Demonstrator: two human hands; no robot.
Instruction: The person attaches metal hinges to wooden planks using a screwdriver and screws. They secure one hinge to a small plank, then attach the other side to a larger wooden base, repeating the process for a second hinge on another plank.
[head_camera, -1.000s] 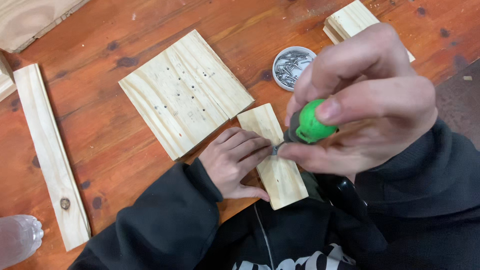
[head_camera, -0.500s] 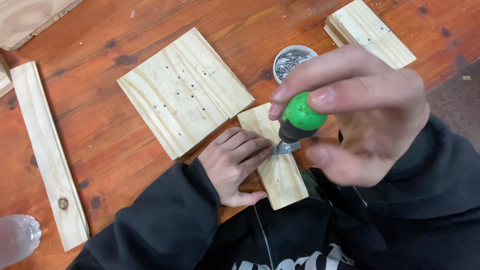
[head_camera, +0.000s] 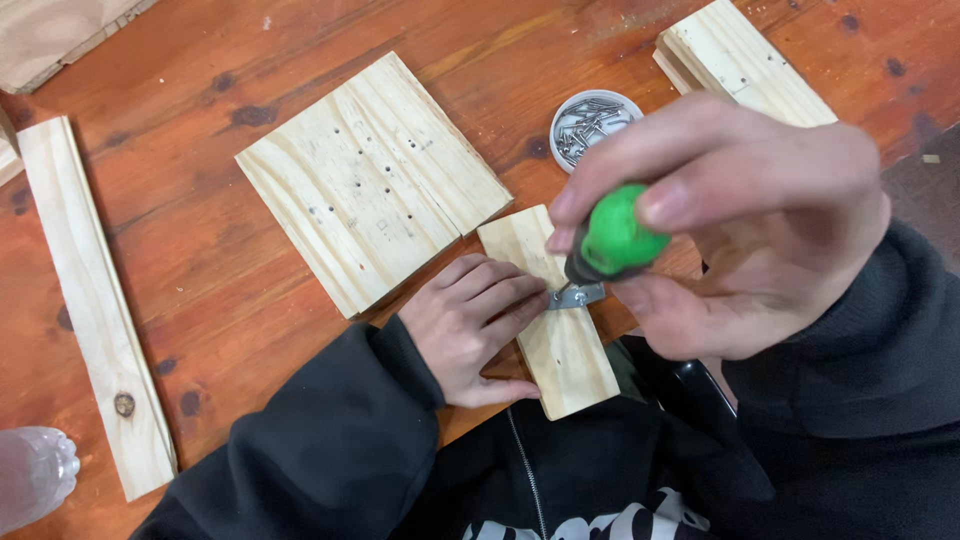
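Observation:
My right hand (head_camera: 745, 215) grips a green-handled screwdriver (head_camera: 612, 238) that stands upright, tip down on a small metal bracket (head_camera: 574, 296). The bracket lies on a short pale wood block (head_camera: 560, 345) near the table's front edge. My left hand (head_camera: 470, 325) rests flat beside the block, fingertips pressing on the bracket and the block's left edge. The screwdriver's shaft and tip are mostly hidden by its handle.
A larger square pine board (head_camera: 370, 180) with several small holes lies just behind the block. A round tin of screws (head_camera: 592, 122) sits beyond my right hand. A stack of boards (head_camera: 740, 65) is at the back right, a long plank (head_camera: 90, 300) at the left, a clear bottle (head_camera: 30, 480) bottom left.
My right hand has turned on the screwdriver handle, its fingers shifting from wrapped around the green top to pinching it from the side. The left hand and block have stayed put.

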